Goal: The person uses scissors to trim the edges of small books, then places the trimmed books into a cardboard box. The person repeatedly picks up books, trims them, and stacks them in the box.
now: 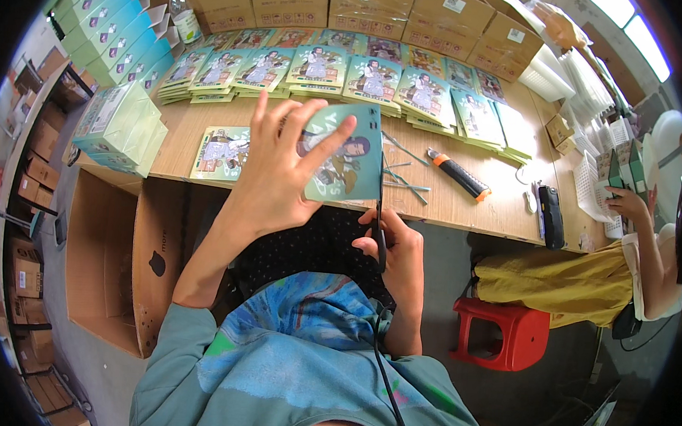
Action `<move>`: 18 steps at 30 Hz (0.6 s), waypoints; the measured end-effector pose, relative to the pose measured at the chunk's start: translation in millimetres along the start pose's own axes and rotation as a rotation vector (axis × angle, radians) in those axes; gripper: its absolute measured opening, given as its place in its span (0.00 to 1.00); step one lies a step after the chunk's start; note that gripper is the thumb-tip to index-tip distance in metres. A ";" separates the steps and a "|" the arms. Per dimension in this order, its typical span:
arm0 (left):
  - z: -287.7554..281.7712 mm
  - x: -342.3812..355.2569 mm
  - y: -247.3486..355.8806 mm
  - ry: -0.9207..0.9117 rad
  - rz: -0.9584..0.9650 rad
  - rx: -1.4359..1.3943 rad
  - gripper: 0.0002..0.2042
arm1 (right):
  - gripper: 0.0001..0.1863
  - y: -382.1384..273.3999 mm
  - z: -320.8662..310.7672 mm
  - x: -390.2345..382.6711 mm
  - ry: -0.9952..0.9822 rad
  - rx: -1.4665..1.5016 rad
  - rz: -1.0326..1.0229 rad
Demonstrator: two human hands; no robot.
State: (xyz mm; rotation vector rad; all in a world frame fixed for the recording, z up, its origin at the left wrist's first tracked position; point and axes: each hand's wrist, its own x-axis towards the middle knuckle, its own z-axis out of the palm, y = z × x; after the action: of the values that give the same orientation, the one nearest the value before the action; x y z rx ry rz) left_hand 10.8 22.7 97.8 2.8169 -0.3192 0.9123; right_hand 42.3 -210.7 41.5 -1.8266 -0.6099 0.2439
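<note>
My left hand (pixel 270 172) holds up a teal illustrated card (pixel 364 164) above the table's near edge, fingers spread across its face. My right hand (pixel 401 254) is closed round the black handles of a pair of scissors (pixel 381 249). The scissor blades run upward along the card's right edge. Just right of the card, several thin teal cut strips (pixel 410 187) lie on the wooden tabletop. Beneath my left wrist, a similar illustrated card or booklet (pixel 218 156) lies flat, partly hidden by my arm.
Stacks of illustrated booklets (pixel 317 66) line the table's back, before cardboard boxes (pixel 289 4). An orange-black cutter (pixel 458 175) lies to the right, near a black device (pixel 551 216). An open carton (pixel 107 256) stands at left, a red stool (pixel 503 334) at right. A co-worker's hand (pixel 629 206) is far right.
</note>
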 end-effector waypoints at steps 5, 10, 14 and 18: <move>5.6 -3.3 12.2 -0.114 0.043 -0.034 0.47 | 0.22 10.3 -8.3 1.9 -0.037 0.030 -0.061; 6.1 -4.3 16.2 -0.121 0.048 -0.018 0.47 | 0.23 14.3 -13.8 1.0 -0.058 0.013 -0.078; 3.2 -4.7 16.9 -0.111 0.043 0.011 0.47 | 0.22 7.6 -9.3 -0.6 0.020 -0.012 -0.027; 3.0 -4.7 16.3 -0.108 0.033 0.002 0.48 | 0.21 8.0 -5.3 -2.9 0.076 0.004 0.051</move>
State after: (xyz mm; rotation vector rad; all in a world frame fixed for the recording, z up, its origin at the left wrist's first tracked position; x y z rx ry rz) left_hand 4.7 7.1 94.0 2.8770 -0.3797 0.7678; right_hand 44.5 -218.4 35.5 -1.8405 -0.5102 0.2082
